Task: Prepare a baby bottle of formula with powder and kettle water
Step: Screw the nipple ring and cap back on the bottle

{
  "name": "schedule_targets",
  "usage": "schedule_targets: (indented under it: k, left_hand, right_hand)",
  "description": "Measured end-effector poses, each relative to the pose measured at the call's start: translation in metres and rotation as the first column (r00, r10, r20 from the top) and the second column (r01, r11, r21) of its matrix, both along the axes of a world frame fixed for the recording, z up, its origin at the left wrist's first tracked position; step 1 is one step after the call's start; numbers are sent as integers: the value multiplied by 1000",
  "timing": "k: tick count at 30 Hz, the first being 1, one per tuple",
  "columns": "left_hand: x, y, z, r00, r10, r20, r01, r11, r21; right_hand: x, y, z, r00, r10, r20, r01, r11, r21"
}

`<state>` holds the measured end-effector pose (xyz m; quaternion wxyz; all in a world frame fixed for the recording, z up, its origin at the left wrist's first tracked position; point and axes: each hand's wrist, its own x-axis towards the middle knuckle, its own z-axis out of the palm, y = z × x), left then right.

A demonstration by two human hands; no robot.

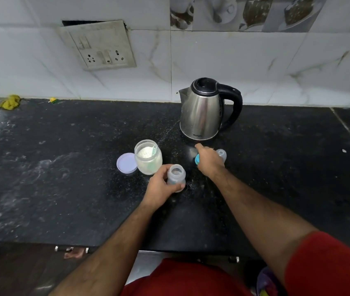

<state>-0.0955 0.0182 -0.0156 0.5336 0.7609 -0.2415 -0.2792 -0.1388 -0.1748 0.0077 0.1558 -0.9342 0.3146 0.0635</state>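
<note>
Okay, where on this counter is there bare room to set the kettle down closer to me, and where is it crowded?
Bare counter lies left of the lid and powder jar, and right of the kettle. It is crowded in front of the kettle: left hand holds the bottle, right hand covers the teal ring.

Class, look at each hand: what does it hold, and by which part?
The left hand grips the open baby bottle around its lower body. The right hand covers the teal collar; whether it grips it cannot be told.
</note>
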Motion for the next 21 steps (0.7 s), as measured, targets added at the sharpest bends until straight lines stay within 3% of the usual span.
schedule_targets:
  k: [6, 21]
  left_hand:
    - [-1, 6, -5, 1000, 28, -1, -28, 1000, -9]
    - [-34, 13, -16, 999, -47, 25, 48, 998, -29]
  right_hand:
    - [-5, 5, 12, 994, 13, 109, -9, 999, -40]
    - [-96, 46, 21, 935, -220, 279, 205, 975, 80]
